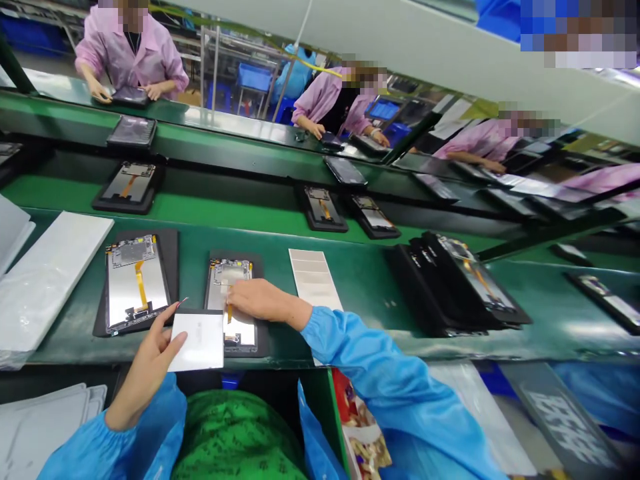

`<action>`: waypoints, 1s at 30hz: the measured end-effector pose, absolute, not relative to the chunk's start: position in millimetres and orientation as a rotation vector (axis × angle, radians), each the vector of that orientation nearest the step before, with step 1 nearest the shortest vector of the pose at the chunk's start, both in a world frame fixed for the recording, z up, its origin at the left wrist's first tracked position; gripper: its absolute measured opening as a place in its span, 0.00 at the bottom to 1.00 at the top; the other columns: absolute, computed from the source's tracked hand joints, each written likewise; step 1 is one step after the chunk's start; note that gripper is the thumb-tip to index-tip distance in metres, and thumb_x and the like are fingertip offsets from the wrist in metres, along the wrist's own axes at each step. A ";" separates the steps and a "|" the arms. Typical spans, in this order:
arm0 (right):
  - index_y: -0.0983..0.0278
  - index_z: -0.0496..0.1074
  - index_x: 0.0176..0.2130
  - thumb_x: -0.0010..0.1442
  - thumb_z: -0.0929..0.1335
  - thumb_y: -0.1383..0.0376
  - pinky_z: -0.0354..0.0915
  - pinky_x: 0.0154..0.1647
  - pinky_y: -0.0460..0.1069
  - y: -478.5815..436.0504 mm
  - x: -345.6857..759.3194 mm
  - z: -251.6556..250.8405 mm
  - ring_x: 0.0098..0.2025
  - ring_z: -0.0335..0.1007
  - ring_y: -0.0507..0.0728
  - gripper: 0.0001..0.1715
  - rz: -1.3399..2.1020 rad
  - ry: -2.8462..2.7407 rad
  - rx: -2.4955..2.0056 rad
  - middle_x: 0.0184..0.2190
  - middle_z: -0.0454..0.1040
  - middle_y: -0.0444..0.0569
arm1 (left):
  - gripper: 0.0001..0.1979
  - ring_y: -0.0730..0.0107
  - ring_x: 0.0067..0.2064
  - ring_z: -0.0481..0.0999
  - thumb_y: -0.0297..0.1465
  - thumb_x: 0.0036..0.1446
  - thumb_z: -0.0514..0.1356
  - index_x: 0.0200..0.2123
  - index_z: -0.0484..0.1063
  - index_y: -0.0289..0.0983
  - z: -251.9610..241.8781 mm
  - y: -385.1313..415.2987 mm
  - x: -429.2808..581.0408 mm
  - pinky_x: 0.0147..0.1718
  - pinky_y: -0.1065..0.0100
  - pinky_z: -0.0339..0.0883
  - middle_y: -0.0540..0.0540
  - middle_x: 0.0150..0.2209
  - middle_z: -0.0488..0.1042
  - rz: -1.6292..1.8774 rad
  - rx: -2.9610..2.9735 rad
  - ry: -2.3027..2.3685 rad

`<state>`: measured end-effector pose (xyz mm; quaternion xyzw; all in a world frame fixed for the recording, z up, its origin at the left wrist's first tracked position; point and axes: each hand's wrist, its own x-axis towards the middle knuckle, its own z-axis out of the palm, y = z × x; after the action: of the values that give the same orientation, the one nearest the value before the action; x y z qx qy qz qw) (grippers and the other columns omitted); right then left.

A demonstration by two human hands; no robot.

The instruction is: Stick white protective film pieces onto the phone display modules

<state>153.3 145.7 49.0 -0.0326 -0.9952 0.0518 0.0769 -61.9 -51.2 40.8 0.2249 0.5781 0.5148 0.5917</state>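
Note:
My left hand (154,353) grips a flat white battery (197,341) by its left edge, thumb on top. A thin red and dark wire sticks out near my fingertip. The battery overlaps the lower left of an opened tablet (247,337) lying on a black pad. My right hand (263,299) is over the middle of that tablet, fingers pinched together beside its orange ribbon cable (229,315). Whatever is between those fingertips is hidden. Left of it, a second opened tablet (155,283) with its own orange ribbon lies on another black pad.
A beige strip sheet (313,270) lies right of my tablet. Farther right is a stack of black pads (425,287) with an opened tablet on top. White boards (60,280) lie at left. Several tablets rest on the green conveyor (225,193); people in pink sit beyond.

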 end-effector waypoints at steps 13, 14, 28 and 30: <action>0.62 0.77 0.41 0.68 0.66 0.65 0.66 0.39 0.48 120.7 173.8 38.1 0.37 0.73 0.53 0.09 0.933 -2.174 -0.858 0.37 0.78 0.48 | 0.44 0.66 0.31 0.79 0.41 0.55 0.66 0.69 0.49 0.36 30.1 11.7 -26.1 0.35 0.65 0.72 0.46 0.35 0.80 1.054 0.763 1.263; 0.61 0.78 0.42 0.69 0.66 0.65 0.67 0.41 0.48 118.2 175.2 37.4 0.38 0.73 0.54 0.09 0.935 -2.174 -0.846 0.38 0.78 0.48 | 0.44 0.66 0.32 0.79 0.41 0.55 0.66 0.69 0.49 0.36 29.2 14.1 -25.7 0.35 0.64 0.73 0.46 0.35 0.80 1.053 0.771 1.273; 0.63 0.68 0.58 0.64 0.71 0.66 0.63 0.62 0.64 62.6 210.2 27.5 0.66 0.57 0.64 0.24 0.669 -2.599 -0.764 0.64 0.65 0.60 | 0.37 0.69 0.36 0.76 0.38 0.57 0.61 0.67 0.56 0.35 32.0 19.7 -25.4 0.33 0.67 0.70 0.41 0.48 0.71 0.973 1.121 1.590; 0.63 0.68 0.58 0.65 0.70 0.67 0.64 0.61 0.63 61.5 209.3 23.8 0.66 0.59 0.64 0.22 0.604 -2.619 -0.770 0.64 0.66 0.59 | 0.35 0.68 0.36 0.74 0.37 0.59 0.60 0.67 0.58 0.34 32.3 19.7 -27.2 0.36 0.65 0.70 0.42 0.45 0.71 0.922 1.286 1.675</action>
<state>209.3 61.5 23.8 -0.2714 -0.9228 0.2130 0.1717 -27.2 19.7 32.3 0.5098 0.6641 0.3656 0.4067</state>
